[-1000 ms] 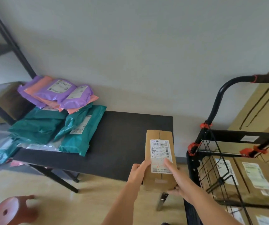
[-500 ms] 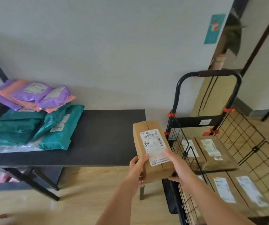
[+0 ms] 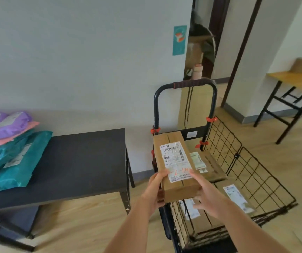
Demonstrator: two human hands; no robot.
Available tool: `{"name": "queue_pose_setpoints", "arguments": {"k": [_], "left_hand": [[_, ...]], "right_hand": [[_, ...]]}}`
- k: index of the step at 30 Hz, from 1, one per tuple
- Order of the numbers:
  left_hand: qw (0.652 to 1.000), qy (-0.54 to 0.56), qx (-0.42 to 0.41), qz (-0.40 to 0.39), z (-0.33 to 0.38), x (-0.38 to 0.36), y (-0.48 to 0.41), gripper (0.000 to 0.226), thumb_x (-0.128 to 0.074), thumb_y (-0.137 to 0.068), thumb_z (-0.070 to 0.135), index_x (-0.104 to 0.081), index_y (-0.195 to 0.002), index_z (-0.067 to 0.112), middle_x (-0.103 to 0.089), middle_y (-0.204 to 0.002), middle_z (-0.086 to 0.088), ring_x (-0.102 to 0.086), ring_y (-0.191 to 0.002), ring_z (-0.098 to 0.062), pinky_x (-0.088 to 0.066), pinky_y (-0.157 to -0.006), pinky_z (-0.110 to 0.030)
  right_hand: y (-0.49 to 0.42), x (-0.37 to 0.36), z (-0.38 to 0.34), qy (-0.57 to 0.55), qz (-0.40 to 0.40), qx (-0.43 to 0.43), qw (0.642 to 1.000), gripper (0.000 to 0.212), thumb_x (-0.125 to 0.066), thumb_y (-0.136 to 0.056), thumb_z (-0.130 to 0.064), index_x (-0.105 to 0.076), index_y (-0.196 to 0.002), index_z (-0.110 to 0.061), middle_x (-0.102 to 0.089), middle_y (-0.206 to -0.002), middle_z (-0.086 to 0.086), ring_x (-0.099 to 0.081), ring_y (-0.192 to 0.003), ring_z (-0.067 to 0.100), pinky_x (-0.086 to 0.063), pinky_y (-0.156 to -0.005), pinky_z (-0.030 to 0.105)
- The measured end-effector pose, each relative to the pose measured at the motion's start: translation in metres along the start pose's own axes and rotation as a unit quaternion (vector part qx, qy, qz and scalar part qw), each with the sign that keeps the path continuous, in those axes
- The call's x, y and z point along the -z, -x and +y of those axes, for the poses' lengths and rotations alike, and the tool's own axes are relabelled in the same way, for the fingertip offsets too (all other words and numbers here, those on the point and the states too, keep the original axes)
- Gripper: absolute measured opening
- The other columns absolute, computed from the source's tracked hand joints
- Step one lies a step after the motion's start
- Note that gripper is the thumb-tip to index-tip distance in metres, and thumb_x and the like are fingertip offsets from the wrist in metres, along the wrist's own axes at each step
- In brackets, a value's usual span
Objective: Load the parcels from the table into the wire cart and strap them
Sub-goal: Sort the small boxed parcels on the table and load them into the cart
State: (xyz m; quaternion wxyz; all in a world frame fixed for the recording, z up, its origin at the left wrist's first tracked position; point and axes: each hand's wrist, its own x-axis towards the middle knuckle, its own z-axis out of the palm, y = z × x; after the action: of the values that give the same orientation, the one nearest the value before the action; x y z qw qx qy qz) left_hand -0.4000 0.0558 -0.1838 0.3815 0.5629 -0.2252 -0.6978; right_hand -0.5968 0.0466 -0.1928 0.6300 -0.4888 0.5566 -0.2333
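A long brown cardboard box (image 3: 173, 143) with a white shipping label is held in the air over the left side of the black wire cart (image 3: 252, 172). My left hand (image 3: 154, 190) grips its near left edge and my right hand (image 3: 204, 192) grips its near right edge, thumbs on top. Several brown labelled boxes (image 3: 212, 167) lie inside the cart. On the black table (image 3: 77, 165) at the left, green mailer bags (image 3: 17, 159) and purple and pink ones (image 3: 6, 123) are piled.
The cart's black handle (image 3: 188, 84) rises at its far end by the wall. Its right wire panel (image 3: 263, 178) leans outward. A wooden table on black legs (image 3: 296, 83) stands at the far right. Open wood floor lies between that table and the cart.
The box has been carried to the right, from in front of the black table's end to over the cart. The view has swung right with it.
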Motion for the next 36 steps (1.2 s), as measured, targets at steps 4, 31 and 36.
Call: {"name": "queue_pose_setpoints", "arguments": {"k": [4, 31, 36], "left_hand": [[1.000, -0.015, 0.007, -0.018, -0.007, -0.069, -0.023, 0.081, -0.077, -0.063, 0.063, -0.049, -0.132, 0.029, -0.066, -0.119, -0.011, -0.065, -0.108, -0.028, -0.054, -0.085, -0.039], [0.993, -0.089, 0.061, 0.048, -0.061, -0.307, -0.184, 0.053, -0.070, -0.087, 0.037, -0.052, -0.137, 0.035, -0.066, -0.115, 0.008, -0.063, -0.104, -0.014, -0.051, -0.077, -0.027], [0.989, -0.126, 0.052, 0.060, -0.055, -0.312, -0.232, 0.065, -0.072, -0.087, 0.025, -0.044, -0.145, 0.030, -0.065, -0.110, 0.013, -0.063, -0.101, -0.010, -0.053, -0.085, -0.029]], "right_hand": [[0.006, 0.073, 0.009, -0.079, 0.009, -0.018, 0.997, 0.098, -0.066, -0.079, 0.004, -0.036, -0.115, -0.083, -0.024, -0.160, -0.002, -0.040, -0.138, 0.034, -0.056, -0.092, 0.039], [-0.076, 0.319, 0.072, -0.191, 0.119, -0.086, 0.971, 0.046, -0.056, -0.099, -0.015, -0.043, -0.143, -0.012, -0.052, -0.137, 0.012, -0.050, -0.128, 0.035, -0.047, -0.099, 0.049], [-0.131, 0.335, 0.078, -0.109, 0.156, -0.126, 0.974, 0.044, -0.056, -0.097, -0.007, -0.050, -0.138, -0.022, -0.062, -0.112, 0.000, -0.059, -0.108, 0.027, -0.054, -0.093, 0.051]]}}
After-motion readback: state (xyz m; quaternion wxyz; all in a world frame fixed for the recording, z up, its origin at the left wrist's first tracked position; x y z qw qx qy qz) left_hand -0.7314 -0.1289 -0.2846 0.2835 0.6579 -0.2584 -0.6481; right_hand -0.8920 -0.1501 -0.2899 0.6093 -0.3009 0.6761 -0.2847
